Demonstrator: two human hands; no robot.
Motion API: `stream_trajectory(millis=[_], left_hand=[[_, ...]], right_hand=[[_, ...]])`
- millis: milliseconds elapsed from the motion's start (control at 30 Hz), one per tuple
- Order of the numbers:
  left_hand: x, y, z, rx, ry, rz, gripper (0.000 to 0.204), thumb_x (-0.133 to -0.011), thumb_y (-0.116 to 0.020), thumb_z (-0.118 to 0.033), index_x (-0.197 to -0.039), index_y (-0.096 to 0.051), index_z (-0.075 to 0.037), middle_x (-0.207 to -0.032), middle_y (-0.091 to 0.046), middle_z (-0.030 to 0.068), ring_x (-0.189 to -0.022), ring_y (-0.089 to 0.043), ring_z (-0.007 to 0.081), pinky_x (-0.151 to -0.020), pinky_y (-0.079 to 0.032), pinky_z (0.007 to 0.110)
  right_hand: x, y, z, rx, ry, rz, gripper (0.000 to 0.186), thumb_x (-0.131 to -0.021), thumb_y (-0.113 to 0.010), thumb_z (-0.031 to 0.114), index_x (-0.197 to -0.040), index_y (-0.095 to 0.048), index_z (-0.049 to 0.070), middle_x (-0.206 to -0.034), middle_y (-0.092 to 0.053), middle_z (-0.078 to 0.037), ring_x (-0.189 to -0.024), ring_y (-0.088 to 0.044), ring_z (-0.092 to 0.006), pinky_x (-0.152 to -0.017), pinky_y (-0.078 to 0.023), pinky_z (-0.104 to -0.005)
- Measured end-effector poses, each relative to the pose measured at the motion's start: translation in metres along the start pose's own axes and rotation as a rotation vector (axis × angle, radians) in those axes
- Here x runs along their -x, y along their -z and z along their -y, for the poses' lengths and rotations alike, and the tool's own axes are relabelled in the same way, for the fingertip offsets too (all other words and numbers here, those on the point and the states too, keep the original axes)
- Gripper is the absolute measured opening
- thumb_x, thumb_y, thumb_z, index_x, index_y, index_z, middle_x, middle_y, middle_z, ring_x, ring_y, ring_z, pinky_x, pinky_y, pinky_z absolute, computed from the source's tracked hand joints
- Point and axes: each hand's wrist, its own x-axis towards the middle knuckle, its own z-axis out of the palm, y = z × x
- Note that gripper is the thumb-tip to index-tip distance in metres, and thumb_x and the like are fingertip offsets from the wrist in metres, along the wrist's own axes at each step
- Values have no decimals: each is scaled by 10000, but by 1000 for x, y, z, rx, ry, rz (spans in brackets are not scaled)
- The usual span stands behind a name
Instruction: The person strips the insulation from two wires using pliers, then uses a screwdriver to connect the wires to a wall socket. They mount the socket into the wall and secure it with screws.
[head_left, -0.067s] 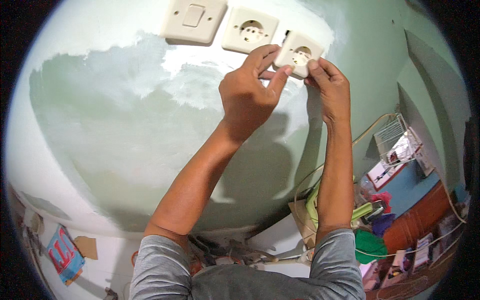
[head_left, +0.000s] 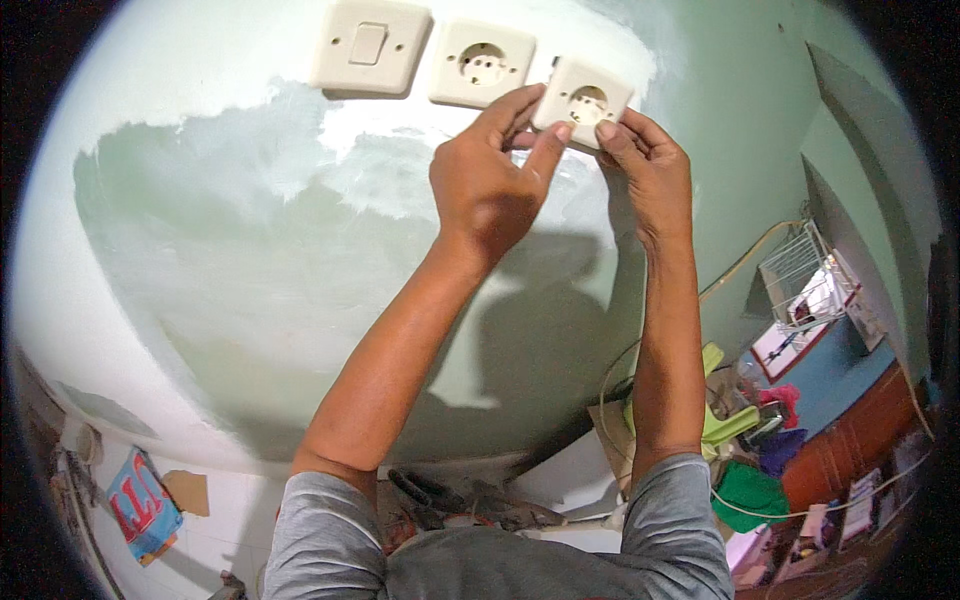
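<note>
A cream wall socket (head_left: pixel 586 104) is held between my two hands at the upper wall, slightly tilted. My left hand (head_left: pixel 485 180) grips its left side, fingers at the edge and thumb at the lower front. On the other side, my right hand (head_left: pixel 655 175) pinches the lower right corner, its thumb on the front face and the fingers partly hidden behind. A second cream socket (head_left: pixel 482 62) is on the wall just left of it. Farther left is a cream light switch (head_left: pixel 369 46). What lies behind the held socket is hidden.
White patches cover part of the green wall (head_left: pixel 300 290). Low on the right are a white wire rack (head_left: pixel 800 280), a green cloth (head_left: pixel 750 495) and a pale cable. A blue and red packet (head_left: pixel 140 505) and a brown cardboard piece (head_left: pixel 187 493) lie at lower left.
The whole view has shifted slightly, so the switch and sockets appear farther left. The held socket sits a little higher against its neighbours, and less of the dark gap at its upper left shows.
</note>
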Motion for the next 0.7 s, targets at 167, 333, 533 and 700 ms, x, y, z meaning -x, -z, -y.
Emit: stream_trajectory(millis=[167,333,533,700], left_hand=[[-10,-1,-40,-337,162,120,544,-866,-835,-354,-1241,-715,21,-1031,-778,203,-944,-762,217,-838,-592,325],[-20,-6,-26,-339,178,107,483,-857,-850,-326,-1177,-748,21,-945,-791,158,-831,-774,209,-777,-625,355],[-40,6,-5,-607,42,177,685,-822,-838,-511,-1266,-709,-4,-1149,-756,190,-1066,-736,281,-940,-573,402],[-98,50,20,-431,143,474,608,-934,-733,-443,-1330,-662,12,-1217,-737,150,-1065,-712,217,-944,-543,341]], right_hand=[[-6,19,-6,-25,53,135,445,-943,-762,173,-1277,-646,-98,-1036,-732,-111,-893,-686,-141,-783,-575,-262],[17,37,0,-73,-37,106,494,-966,-733,251,-1330,-622,-63,-1058,-741,-144,-883,-707,-169,-772,-578,-281],[117,91,-23,-17,-127,185,380,-986,-700,268,-1240,-689,-15,-1057,-752,-131,-929,-711,-169,-781,-585,-317],[249,137,-107,195,-222,265,334,-977,-682,284,-1170,-736,17,-1045,-765,-135,-954,-723,-210,-860,-563,-355]])
